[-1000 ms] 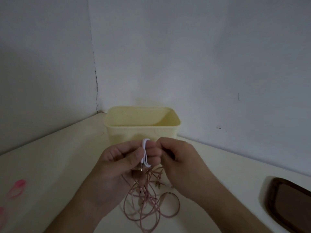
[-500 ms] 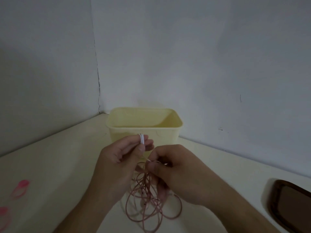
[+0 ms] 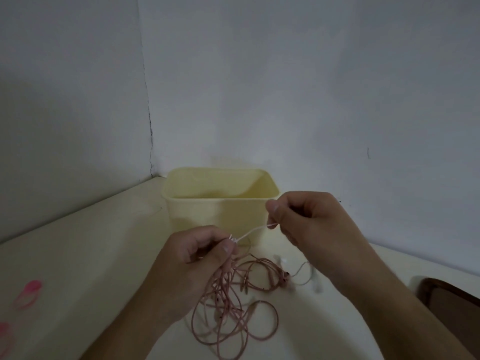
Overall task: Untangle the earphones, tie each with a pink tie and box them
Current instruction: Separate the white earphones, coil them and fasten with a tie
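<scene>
Left hand [image 3: 202, 252] and right hand [image 3: 298, 216] pinch a taut white earphone cord [image 3: 253, 231]; tangled pink earphone cords [image 3: 233, 302] dangle onto surface [image 3: 78, 268].

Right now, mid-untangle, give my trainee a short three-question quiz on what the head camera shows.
1. True or false: both hands pinch the white cord.
2. Where do the pink ties lie: A) inside the box, B) on the table at far left, C) on the dark tray?
3. What lies heaped below the left hand?

Key: 1 true, the right hand holds its other end. 2 B. 3 pink earphone cable, in front of the cream box.
</scene>
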### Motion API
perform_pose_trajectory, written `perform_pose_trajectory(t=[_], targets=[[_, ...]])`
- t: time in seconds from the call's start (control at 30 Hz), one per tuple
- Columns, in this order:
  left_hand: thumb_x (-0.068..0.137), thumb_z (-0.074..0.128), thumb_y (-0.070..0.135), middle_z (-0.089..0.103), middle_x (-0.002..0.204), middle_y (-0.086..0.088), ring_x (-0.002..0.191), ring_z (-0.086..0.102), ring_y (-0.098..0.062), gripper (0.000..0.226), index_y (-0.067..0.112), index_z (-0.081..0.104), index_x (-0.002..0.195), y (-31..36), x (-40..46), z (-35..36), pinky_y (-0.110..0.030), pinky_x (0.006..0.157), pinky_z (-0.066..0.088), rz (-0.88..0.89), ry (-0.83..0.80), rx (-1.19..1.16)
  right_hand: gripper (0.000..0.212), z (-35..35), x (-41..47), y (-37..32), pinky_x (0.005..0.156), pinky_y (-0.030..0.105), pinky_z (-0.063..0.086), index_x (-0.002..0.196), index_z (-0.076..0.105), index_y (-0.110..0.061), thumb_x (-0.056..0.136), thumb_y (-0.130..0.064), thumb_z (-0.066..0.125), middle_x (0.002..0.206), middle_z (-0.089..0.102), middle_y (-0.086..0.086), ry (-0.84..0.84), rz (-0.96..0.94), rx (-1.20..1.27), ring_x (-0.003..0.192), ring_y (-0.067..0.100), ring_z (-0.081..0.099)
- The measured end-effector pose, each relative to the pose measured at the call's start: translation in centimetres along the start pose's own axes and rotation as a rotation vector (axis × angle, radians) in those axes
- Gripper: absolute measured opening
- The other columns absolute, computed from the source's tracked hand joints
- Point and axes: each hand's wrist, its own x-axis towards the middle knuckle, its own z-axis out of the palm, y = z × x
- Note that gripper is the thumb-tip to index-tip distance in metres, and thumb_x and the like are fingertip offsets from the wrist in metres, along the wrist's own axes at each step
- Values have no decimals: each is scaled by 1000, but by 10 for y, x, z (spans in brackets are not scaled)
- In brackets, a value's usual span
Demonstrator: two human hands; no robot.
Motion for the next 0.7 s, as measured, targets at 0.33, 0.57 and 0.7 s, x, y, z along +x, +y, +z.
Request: perform_pose_trajectory(t=[0.33, 0.57, 0.7], targets=[[80, 89, 33, 68, 73, -20, 55, 65, -24, 41, -4, 75, 91, 4, -5, -9, -26, 47, 49, -88, -323, -504, 22, 13, 1, 12, 54, 23, 36, 75, 68, -21, 96, -14, 66, 58, 48, -11, -49, -87, -109, 54, 9, 42], [111, 7, -6, 52, 137, -42, 128, 56, -49, 46, -26, 30, 145, 3, 2, -22, -52, 104, 49, -78, -363, -1122, 35, 45, -6, 21, 57, 25, 36, 69, 55, -18, 102, -29, 62, 60, 50, -8, -233, -34, -162, 57, 4, 44], [108, 51, 5, 57, 135, -39, 129, 60, -40, 45, -21, 42, 143, 14, 5, -12, -48, 91, 56, -35, -216, -1070, 32, 60, -14, 16, 68, 39, 48, 74, 49, -29, 99, -49, 49, 72, 57, -3, -258, -84, -332, 69, 15, 56]])
